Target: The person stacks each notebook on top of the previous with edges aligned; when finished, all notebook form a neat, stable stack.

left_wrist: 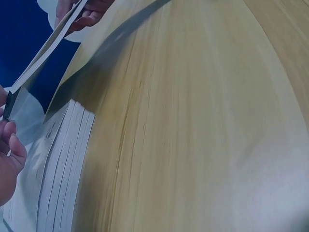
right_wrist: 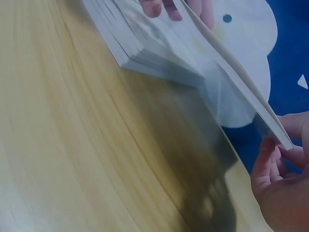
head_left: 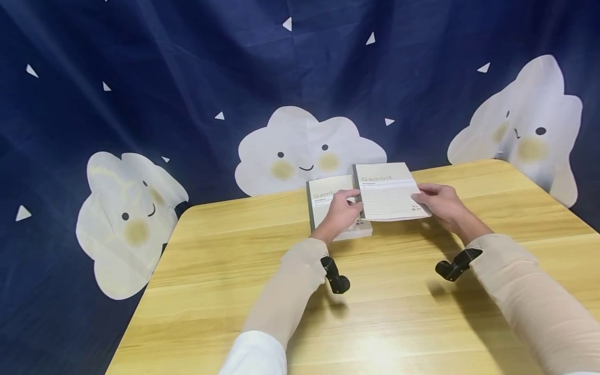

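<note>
A thin notebook [head_left: 391, 192] with a pale cover and dark spine is held up off the table, its cover facing the head camera. My left hand [head_left: 343, 211] pinches its spine side, and my right hand [head_left: 440, 202] pinches its right edge near the lower corner. Just left of it, partly behind my left hand, lies a stack of similar notebooks [head_left: 323, 200]. The left wrist view shows the layered page edges of that stack [left_wrist: 65, 164]. In the right wrist view the held notebook [right_wrist: 236, 79] is seen edge-on, apart from the stack.
The wooden table [head_left: 225, 271] stretches around the stack, its far edge close behind the notebooks. Beyond hangs a dark blue curtain [head_left: 187, 62] printed with smiling clouds. A black wrist camera [head_left: 335, 275] sits on the left forearm and another wrist camera [head_left: 457, 264] on the right.
</note>
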A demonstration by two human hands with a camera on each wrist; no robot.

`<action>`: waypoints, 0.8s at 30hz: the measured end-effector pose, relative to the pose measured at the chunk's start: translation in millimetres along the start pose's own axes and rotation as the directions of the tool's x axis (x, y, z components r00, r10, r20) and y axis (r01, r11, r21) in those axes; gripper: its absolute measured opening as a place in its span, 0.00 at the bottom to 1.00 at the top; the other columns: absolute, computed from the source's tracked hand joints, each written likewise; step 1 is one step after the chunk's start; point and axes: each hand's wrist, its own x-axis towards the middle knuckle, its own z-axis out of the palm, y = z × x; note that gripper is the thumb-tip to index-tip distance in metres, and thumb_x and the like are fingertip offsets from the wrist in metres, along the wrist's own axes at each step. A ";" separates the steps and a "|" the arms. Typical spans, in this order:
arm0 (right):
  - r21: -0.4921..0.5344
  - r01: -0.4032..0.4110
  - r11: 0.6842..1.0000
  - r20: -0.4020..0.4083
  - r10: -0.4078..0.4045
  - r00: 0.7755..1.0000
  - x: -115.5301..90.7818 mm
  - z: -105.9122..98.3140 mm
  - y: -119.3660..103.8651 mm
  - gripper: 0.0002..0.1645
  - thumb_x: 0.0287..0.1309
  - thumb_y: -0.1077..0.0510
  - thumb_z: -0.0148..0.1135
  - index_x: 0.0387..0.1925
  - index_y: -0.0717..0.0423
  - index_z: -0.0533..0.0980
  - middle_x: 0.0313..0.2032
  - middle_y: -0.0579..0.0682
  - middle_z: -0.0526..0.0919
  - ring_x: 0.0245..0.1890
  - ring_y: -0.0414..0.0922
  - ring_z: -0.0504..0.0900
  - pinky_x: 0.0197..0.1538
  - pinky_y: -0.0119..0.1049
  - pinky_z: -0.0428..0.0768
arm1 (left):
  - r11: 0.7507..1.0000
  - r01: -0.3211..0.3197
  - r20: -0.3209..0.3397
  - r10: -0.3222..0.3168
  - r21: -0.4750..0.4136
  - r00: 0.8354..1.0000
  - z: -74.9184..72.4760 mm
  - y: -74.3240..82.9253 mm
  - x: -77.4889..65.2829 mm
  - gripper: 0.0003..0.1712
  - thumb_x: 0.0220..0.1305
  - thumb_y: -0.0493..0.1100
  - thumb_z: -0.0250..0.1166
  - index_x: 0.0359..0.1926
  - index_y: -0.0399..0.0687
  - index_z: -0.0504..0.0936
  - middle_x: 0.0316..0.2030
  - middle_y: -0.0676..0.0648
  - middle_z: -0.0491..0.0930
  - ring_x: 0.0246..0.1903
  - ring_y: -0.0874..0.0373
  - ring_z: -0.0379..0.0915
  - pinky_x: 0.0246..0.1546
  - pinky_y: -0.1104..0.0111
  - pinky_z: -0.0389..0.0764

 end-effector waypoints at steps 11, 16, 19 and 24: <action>-0.028 0.039 0.999 0.048 -0.037 0.998 1.2 23.9 -9.3 0.35 0.64 0.60 0.54 0.67 0.70 0.56 0.58 0.64 0.66 0.37 0.29 0.71 0.40 0.17 0.73 | 0.998 -0.006 -0.062 0.010 0.065 0.998 -26.1 -7.7 -11.2 0.25 0.60 0.34 0.60 0.60 0.40 0.74 0.58 0.42 0.70 0.32 0.63 0.69 0.31 0.76 0.74; -0.122 0.103 0.987 0.022 -0.101 0.995 1.5 34.7 -6.5 0.32 0.63 0.60 0.54 0.65 0.69 0.61 0.54 0.63 0.71 0.37 0.31 0.73 0.38 0.18 0.73 | 0.996 -0.018 -0.083 0.025 0.086 0.996 -36.7 -7.1 -17.8 0.24 0.59 0.33 0.60 0.59 0.38 0.75 0.56 0.41 0.71 0.31 0.62 0.68 0.31 0.77 0.73; -0.207 0.171 0.963 -0.004 -0.175 0.984 1.5 43.0 -6.7 0.29 0.62 0.60 0.55 0.63 0.68 0.64 0.52 0.65 0.74 0.42 0.40 0.75 0.36 0.17 0.72 | 0.994 -0.030 -0.097 0.040 0.105 0.995 -43.3 -11.5 -20.1 0.24 0.59 0.32 0.60 0.58 0.37 0.75 0.54 0.41 0.72 0.32 0.62 0.68 0.32 0.77 0.72; -0.284 0.242 0.928 -0.017 -0.258 0.966 2.0 58.2 -9.4 0.27 0.61 0.61 0.57 0.60 0.67 0.68 0.51 0.67 0.76 0.47 0.56 0.77 0.35 0.18 0.70 | 0.991 -0.038 -0.102 0.052 0.131 0.993 -54.1 -22.2 -24.2 0.24 0.60 0.31 0.59 0.59 0.36 0.73 0.55 0.39 0.71 0.33 0.61 0.68 0.34 0.76 0.73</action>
